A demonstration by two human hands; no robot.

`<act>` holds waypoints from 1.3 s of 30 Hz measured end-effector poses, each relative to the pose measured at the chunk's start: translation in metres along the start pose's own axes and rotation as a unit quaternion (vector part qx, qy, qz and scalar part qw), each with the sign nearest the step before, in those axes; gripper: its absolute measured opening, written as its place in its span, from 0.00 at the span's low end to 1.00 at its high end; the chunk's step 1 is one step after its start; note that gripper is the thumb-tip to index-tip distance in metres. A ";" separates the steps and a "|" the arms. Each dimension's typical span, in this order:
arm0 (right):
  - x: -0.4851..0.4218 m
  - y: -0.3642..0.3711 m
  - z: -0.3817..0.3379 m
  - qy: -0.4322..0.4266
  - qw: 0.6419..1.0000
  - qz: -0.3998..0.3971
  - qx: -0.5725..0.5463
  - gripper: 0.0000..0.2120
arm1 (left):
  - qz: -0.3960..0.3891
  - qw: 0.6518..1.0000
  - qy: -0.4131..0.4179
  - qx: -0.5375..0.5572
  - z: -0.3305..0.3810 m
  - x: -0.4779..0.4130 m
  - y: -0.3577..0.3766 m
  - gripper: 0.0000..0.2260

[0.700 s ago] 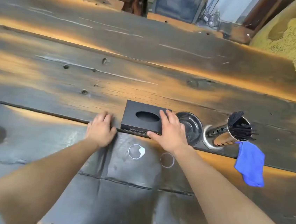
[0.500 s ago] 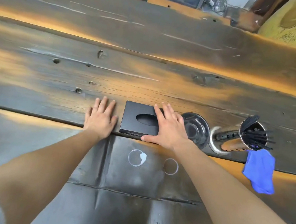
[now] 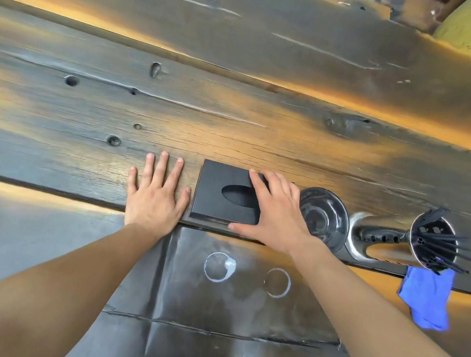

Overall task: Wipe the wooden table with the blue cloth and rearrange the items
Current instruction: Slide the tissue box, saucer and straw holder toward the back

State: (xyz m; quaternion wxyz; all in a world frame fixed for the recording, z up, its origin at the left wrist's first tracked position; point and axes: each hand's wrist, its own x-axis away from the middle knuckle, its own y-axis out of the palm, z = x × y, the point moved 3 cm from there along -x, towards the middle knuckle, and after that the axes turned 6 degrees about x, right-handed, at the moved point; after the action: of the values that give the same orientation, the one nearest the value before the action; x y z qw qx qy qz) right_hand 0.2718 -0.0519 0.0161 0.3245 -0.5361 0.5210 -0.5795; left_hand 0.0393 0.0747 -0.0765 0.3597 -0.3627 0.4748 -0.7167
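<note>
1. A single head-worn, wide-angle view looks forward and steeply down from above the counter (image 3: 235, 114)
2. It sits close over both forearms, which reach in from the bottom edge
3. Its horizon tilts, planks running diagonally

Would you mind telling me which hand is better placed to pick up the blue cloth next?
Probably the right hand: it rests on the black box, nearer the blue cloth at the right. The left hand lies flat beyond the box.
</note>
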 end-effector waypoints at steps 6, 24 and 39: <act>-0.056 -0.031 0.018 0.009 0.998 0.066 -0.007 0.56 | 0.012 1.000 0.003 -0.011 -0.001 -0.001 0.003 0.30; -0.168 -0.048 0.041 0.025 0.998 0.059 -0.005 0.59 | 0.002 1.000 0.001 -0.010 -0.001 0.000 0.000 0.31; 0.039 0.004 0.066 0.325 0.911 0.185 -0.176 0.31 | -0.001 0.992 0.049 0.112 0.075 0.002 -0.015 0.28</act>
State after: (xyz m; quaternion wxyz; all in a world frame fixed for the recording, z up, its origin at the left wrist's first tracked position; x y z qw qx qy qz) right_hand 0.3263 -0.1064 0.0160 0.1386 -0.2607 0.7811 -0.5502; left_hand 0.1004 0.0463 -0.0405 0.3739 -0.2849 0.4081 -0.7826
